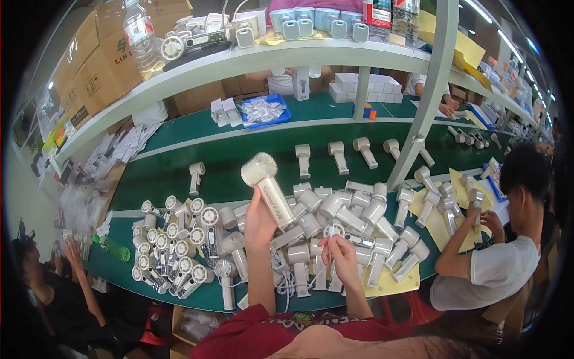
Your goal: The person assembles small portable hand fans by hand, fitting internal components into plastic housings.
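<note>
My left hand (261, 218) is wrapped round the handle of a white handheld fan (272, 191), raised above the table with its round head tilted up to the left. Lower and to the right, my right hand (341, 252) pinches the end of a thin white cable (306, 286), apart from the fan. The cable's very tip is too small to make out. Beneath both hands lies a heap of similar white fans (353, 209). Another group of fans (173, 245), several with their round grilles facing up, fills the table to the left.
More fans (303, 160) stand spaced along the green belt (257, 143). A metal post (426, 102) and overhead shelf (287, 57) stand ahead. A green bottle (112, 247) lies at left. A blue tray (288, 113) holds small packets. Co-workers (487, 263) sit on either side.
</note>
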Available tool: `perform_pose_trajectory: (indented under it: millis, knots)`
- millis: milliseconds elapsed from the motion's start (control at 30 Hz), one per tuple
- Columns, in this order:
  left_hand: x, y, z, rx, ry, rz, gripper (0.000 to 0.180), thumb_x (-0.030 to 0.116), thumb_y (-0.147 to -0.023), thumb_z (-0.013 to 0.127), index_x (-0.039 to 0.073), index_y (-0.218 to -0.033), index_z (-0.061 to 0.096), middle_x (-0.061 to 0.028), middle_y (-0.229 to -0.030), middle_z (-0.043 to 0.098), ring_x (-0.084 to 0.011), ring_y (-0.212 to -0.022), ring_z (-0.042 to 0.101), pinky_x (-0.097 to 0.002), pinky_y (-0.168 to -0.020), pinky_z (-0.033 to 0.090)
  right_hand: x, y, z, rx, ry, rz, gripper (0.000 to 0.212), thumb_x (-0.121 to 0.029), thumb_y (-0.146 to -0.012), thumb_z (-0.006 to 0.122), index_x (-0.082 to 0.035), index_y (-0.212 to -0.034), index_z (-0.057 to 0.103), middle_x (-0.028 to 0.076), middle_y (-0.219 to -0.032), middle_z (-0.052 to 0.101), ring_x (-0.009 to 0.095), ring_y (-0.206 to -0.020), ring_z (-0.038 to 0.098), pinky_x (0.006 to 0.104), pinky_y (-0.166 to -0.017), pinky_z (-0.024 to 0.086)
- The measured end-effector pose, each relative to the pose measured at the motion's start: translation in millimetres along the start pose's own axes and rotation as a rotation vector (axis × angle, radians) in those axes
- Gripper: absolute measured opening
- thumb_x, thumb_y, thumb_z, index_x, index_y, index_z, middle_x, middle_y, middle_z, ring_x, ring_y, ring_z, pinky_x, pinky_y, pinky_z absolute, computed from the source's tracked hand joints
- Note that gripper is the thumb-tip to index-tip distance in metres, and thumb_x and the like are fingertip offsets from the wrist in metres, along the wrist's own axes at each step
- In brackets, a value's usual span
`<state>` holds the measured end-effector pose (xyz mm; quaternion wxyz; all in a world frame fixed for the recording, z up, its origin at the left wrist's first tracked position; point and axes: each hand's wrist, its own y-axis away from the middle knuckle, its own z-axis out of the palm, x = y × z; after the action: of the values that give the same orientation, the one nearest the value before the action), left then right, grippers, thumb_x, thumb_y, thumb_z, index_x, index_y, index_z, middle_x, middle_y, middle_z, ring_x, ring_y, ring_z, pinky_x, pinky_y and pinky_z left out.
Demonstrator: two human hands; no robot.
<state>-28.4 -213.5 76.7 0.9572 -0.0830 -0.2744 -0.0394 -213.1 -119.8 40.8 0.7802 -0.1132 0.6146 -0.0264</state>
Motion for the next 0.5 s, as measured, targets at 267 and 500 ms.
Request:
perform_pose_trajectory:
  millis: [267,500]
  knots:
    - [-9.6,1.3,1.9,0.042,-0.018,0.037,0.035,0.031,-0.091,0.043,0.006,-0.116,0.045,-0.0024,-0.104,0.053,-0.0142,-0.096,0.051,-0.0310,-0.083,0.041,-3.6,6.9,-1.3,-0.035,-0.003,0.029,0.026,-0.019,-0.093,0.037,-0.001,-0.088,0.055,-0.001,-0.057,0.048,0.003,-0.051,0.038,0.0170,-0.049,0.028]
    - [-15.4,-1.4,1.7,0.077,0.026,0.025,0.035,0.032,-0.092,0.038,0.005,-0.113,0.045,-0.0073,-0.099,0.054,-0.0161,-0.084,0.053,-0.0326,-0.075,0.045,-2.0,7.6,-1.0,-0.028,0.003,0.034,0.025,-0.018,-0.093,0.037,-0.001,-0.088,0.055,-0.001,-0.059,0.048,0.003,-0.052,0.038,0.0171,-0.050,0.029]
